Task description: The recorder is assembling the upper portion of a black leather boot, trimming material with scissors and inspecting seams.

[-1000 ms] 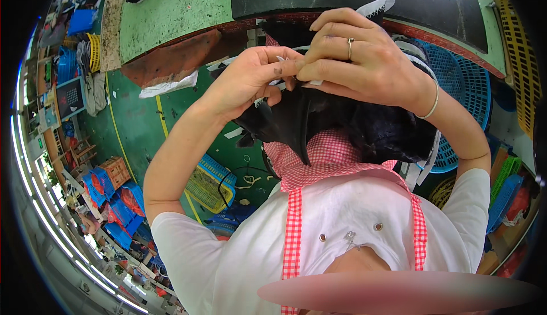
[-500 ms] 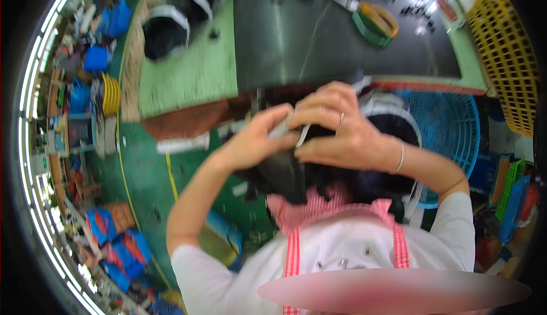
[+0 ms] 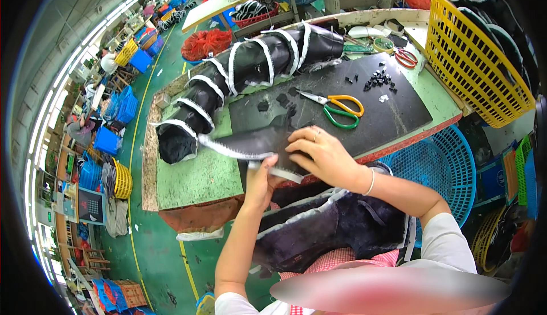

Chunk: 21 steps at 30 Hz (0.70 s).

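Over the near edge of the worktable I hold a black boot upper [image 3: 259, 142] with a white, toothed-looking edge strip. My left hand [image 3: 261, 185] pinches its near, white-edged side between thumb and fingers. From the right, my right hand [image 3: 326, 156] has its bent fingers closed on the upper's right end; the fingertips are partly hidden and the piece is slightly blurred. On my lap lie more black uppers [image 3: 307, 229] with pale edges. Beyond my hands, scissors [image 3: 342, 109] with one orange and one green handle rest on a black mat [image 3: 393, 113].
A curved row of nested black uppers [image 3: 245, 67] with white edges lines the table's far left side. Small black bits [image 3: 380, 80] and red-handled scissors [image 3: 405, 58] lie at the right. A yellow basket [image 3: 464, 53] and a blue basket [image 3: 456, 172] stand at my right.
My hands have moved from close to my chest out over the table edge, and the upper is now stretched out to the left. The view has tilted up to show more table.
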Motion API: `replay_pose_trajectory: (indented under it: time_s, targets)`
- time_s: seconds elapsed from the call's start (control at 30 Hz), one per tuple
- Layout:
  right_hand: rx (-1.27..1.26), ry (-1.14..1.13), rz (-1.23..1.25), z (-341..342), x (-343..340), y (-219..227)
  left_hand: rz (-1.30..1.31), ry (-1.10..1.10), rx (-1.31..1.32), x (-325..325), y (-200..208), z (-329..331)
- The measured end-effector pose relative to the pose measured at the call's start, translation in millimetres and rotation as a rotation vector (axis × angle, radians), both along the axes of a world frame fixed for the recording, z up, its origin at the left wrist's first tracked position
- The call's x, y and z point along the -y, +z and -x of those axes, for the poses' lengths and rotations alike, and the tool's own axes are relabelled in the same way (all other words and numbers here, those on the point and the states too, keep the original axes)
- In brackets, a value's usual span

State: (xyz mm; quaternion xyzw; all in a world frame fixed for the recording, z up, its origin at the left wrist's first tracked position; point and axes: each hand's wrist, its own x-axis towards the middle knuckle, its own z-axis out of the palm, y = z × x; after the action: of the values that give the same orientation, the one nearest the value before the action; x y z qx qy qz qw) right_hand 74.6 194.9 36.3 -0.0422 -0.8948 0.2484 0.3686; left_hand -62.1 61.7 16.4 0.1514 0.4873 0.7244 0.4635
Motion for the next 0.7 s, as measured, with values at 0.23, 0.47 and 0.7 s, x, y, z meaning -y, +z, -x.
replay_pose_trajectory:
  time_s: [0.23, 0.47, 0.7]
  targets:
    - [0.149, -0.137, 0.127, 3.0, 3.6, -3.3, -0.026, 0.139, -0.238, -3.2, -43.8, -5.6]
    - [0.256, -0.139, 0.114, 6.1, 2.7, -4.6, 0.045, -0.030, -0.299, 14.9, -45.5, -12.7]
    - [-0.031, -0.017, 0.510, 16.0, 13.4, -11.6, 0.134, 0.194, -0.810, 21.1, -49.1, -31.7]
